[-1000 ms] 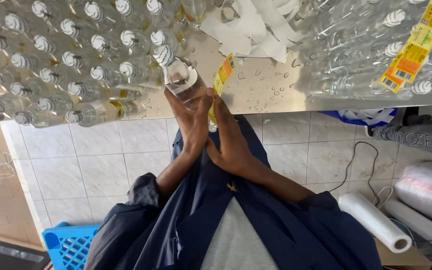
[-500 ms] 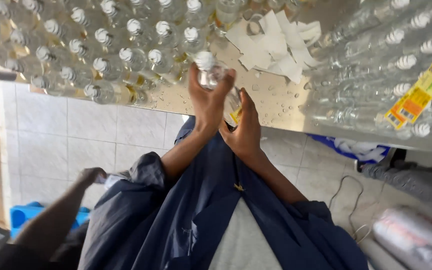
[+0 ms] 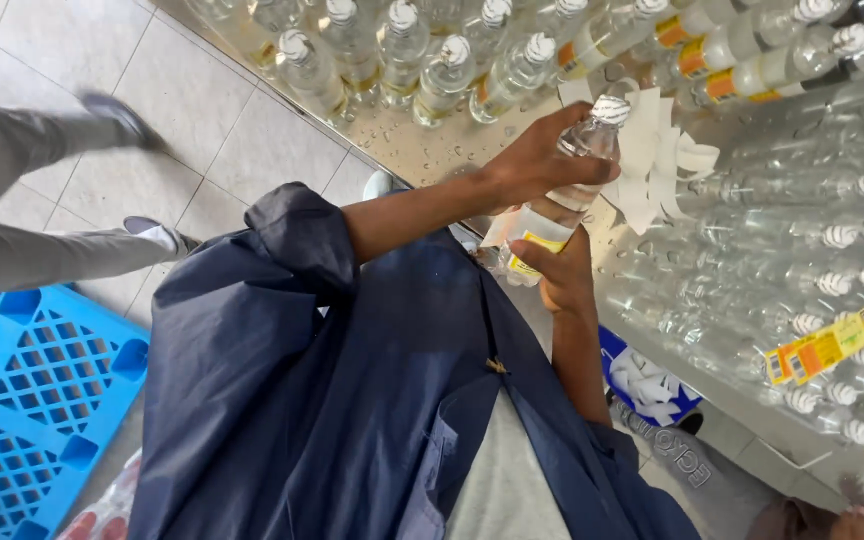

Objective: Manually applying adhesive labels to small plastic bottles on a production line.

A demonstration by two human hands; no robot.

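Clear plastic bottle (image 3: 564, 196), white-striped cap, yellow label, clasped tight in left hand (image 3: 542, 160) and right hand (image 3: 562, 275).

1. My table (image 3: 432, 150) is a wet metal top, beaded with water drops.
2. Upright capped clear bottles (image 3: 402, 50) stand in rows along its far end.
3. More bottles, lying flat (image 3: 812, 240), cover the right side.
4. White paper strips (image 3: 662, 160) lie heaped between the two groups.
5. A yellow label strip (image 3: 837, 345) rests on the flat bottles.
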